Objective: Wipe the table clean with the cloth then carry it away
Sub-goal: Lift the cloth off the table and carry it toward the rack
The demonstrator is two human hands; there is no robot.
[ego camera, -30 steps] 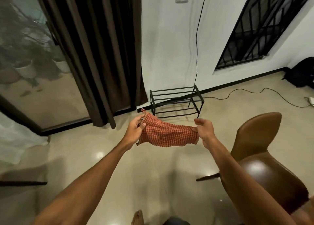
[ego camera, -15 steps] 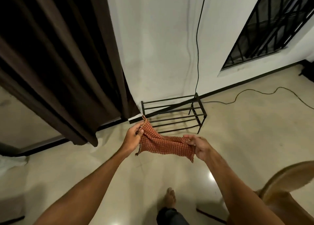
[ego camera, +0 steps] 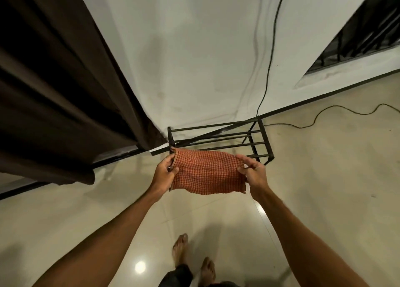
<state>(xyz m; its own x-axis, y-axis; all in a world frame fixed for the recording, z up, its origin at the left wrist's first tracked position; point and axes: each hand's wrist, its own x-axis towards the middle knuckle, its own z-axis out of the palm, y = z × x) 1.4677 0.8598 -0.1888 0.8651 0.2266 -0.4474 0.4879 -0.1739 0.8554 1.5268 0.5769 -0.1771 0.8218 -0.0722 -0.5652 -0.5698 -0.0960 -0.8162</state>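
Observation:
An orange-red checked cloth [ego camera: 205, 173] hangs stretched between both hands, in the air just in front of a low black metal rack [ego camera: 218, 136]. My left hand [ego camera: 163, 171] pinches the cloth's left edge. My right hand [ego camera: 253, 171] grips its right edge. The cloth's lower edge sags toward the floor. No table is in view.
The black rack stands against a white wall [ego camera: 194, 48]. A dark brown curtain [ego camera: 54, 91] hangs at the left. A black cable [ego camera: 268, 59] runs down the wall and across the beige tiled floor [ego camera: 324, 178]. A barred window [ego camera: 365, 29] is at the upper right. My bare feet [ego camera: 192, 256] are below.
I have walked closer to the rack and wall; the brown chair has left the view. The cloth is now spread wider and flatter between my hands.

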